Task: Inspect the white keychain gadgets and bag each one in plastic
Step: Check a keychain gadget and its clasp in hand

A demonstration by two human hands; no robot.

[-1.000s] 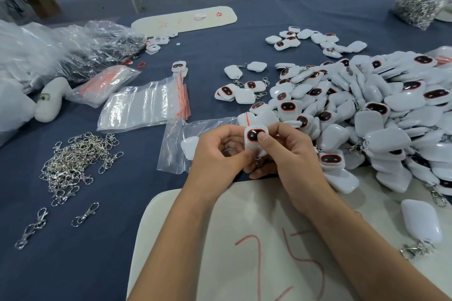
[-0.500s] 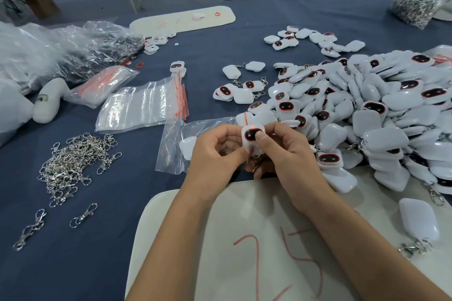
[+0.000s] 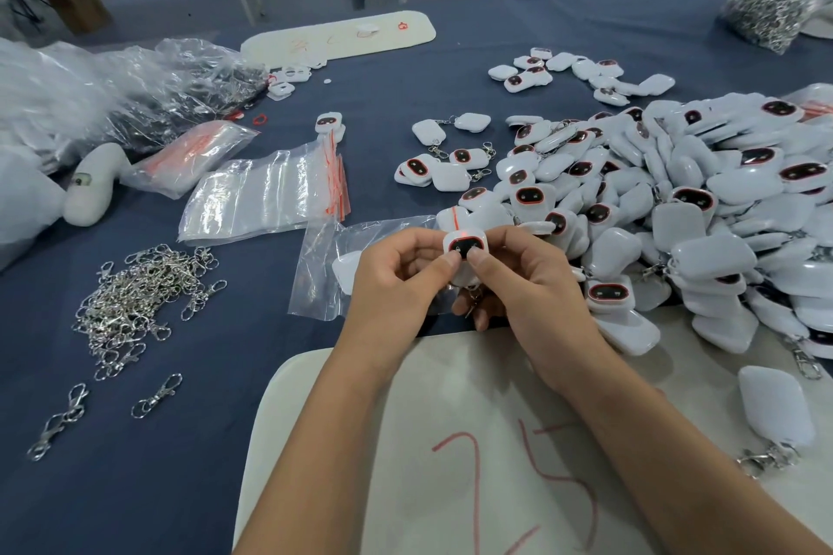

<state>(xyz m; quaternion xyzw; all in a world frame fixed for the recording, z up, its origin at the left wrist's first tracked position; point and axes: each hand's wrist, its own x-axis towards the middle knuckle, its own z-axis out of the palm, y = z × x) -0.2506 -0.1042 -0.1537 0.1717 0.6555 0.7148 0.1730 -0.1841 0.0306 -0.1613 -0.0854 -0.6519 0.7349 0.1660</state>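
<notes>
At frame centre I note both hands, left hand (image 3: 396, 279) and right hand (image 3: 523, 284), pinching one gadget (image 3: 465, 246) upright, dark face toward me, with the open plastic bag (image 3: 324, 266) just left, nearest my left hand.

Red handwritten "25" is showing on the near white board (image 3: 360, 442) under the forearms. Faint orange scribbles are sitting on the far white board (image 3: 405, 36), too blurred to read. No readable print is showing on gadgets or bags.
</notes>
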